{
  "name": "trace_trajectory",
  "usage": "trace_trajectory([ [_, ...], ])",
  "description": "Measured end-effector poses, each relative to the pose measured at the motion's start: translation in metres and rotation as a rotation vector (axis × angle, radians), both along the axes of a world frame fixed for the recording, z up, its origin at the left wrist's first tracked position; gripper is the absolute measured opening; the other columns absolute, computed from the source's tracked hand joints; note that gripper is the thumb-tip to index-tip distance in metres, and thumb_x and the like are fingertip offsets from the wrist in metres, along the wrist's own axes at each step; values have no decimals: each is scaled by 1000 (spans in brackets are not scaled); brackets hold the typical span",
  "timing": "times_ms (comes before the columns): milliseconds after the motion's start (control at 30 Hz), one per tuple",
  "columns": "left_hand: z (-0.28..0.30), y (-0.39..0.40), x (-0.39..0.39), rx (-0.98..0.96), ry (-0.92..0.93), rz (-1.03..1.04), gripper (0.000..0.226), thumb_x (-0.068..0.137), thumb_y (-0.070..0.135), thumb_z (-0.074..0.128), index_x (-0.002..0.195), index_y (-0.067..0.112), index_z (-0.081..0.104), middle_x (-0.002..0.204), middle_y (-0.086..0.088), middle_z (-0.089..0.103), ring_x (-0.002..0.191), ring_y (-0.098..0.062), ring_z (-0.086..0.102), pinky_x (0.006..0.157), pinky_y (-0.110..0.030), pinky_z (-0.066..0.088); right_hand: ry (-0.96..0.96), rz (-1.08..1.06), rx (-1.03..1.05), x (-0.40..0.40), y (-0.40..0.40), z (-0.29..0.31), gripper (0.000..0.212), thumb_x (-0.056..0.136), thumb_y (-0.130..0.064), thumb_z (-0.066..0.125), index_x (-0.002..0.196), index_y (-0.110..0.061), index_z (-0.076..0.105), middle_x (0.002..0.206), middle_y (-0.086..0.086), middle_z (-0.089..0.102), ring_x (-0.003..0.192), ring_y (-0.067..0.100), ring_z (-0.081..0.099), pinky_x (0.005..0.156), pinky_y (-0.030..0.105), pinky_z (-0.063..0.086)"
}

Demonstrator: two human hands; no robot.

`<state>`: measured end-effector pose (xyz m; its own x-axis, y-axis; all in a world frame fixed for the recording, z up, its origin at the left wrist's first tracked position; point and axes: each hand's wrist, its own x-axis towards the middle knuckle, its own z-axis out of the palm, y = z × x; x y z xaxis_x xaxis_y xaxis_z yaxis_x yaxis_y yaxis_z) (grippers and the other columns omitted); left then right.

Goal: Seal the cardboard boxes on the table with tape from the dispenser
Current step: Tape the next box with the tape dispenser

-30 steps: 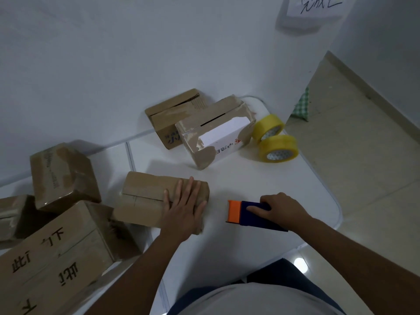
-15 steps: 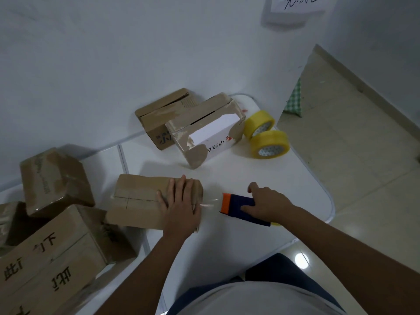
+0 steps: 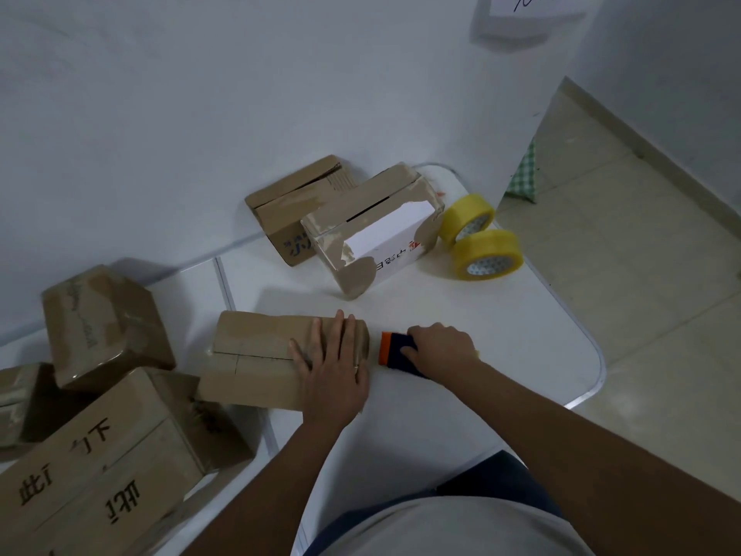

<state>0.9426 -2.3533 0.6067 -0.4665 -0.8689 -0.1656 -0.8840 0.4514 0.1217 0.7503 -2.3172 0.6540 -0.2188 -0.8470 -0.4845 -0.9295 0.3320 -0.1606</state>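
Observation:
A flat brown cardboard box (image 3: 256, 351) lies in the middle of the white table (image 3: 521, 339), its top seam running left to right. My left hand (image 3: 335, 367) presses flat on the box's right end, fingers straight. My right hand (image 3: 439, 351) grips a dark blue tape dispenser (image 3: 395, 351) with an orange front edge. The orange edge sits right at the box's right end, close to my left fingers. Most of the dispenser is hidden under my right hand.
Two yellow tape rolls (image 3: 487, 254) lie at the table's far right. A white-sided box (image 3: 377, 234) and a brown box (image 3: 292, 206) stand by the wall. Several brown boxes (image 3: 100, 323) are piled at the left. The table's rounded edge (image 3: 597, 379) drops to the tiled floor.
My right hand has brought the dispenser leftward until its orange edge meets the box's right end. My left hand has stayed pressed on the box.

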Motion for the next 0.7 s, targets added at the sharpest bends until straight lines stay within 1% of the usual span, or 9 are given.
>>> trace_trajectory([
  [100,2,0,2,9,-4,-19,74,88,47,29,157,23,18,166,2,12,152,-31,10,114,-69,9,84,-86,6,-23,-13,5,39,101,-41,40,128,-15,51,122,12,58,110,32,58,82,35,44],
  [233,1,-4,6,72,-26,-22,76,89,51,29,157,25,10,166,2,7,152,-31,7,114,-68,7,99,-101,-135,-33,-17,0,38,99,-46,41,127,-20,43,105,8,64,92,31,63,68,33,45],
  [300,2,-7,10,107,-55,-65,81,86,58,24,155,30,-7,165,6,-12,152,-28,-8,114,-66,-4,114,-65,-236,-21,-16,-13,40,100,-46,39,132,-21,40,103,4,66,90,27,63,74,34,45],
  [367,3,-12,20,121,-89,-150,86,83,67,18,151,35,-21,159,11,-32,148,-25,-25,114,-64,-12,68,-37,-213,-8,-11,-27,46,100,-44,39,139,-20,33,111,3,66,100,25,62,89,38,40],
  [433,10,-13,32,106,-67,-198,90,85,74,26,154,35,-16,159,10,-33,147,-24,-29,115,-63,-14,-37,-50,-94,2,-6,-37,54,99,-42,42,146,-22,26,121,5,62,111,26,58,100,42,34],
  [500,16,-7,44,67,-1,-202,91,87,74,36,158,32,-1,164,6,-21,149,-25,-24,114,-60,-17,-84,-67,-114,8,0,-43,55,96,-40,49,146,-23,32,127,6,57,117,28,54,102,44,35],
  [567,22,3,54,44,27,-154,93,85,75,38,158,30,1,165,1,-16,150,-26,-22,115,-55,-21,-150,-79,-362,16,7,-41,36,91,-25,56,126,-18,55,115,7,59,104,28,58,89,41,43],
  [600,23,7,58,57,23,-109,96,85,76,39,157,31,-5,164,1,-21,149,-26,-25,113,-53,-25,-272,-95,-430,21,11,-38,24,87,-12,57,110,-14,62,105,6,62,94,24,59,80,37,45],
  [700,17,15,62,131,-36,-23,99,86,76,38,152,34,-23,158,2,-36,143,-26,-37,110,-55,-26,-591,-50,-267,48,19,-31,30,80,11,45,87,-8,67,88,2,62,83,15,55,73,24,45],
])
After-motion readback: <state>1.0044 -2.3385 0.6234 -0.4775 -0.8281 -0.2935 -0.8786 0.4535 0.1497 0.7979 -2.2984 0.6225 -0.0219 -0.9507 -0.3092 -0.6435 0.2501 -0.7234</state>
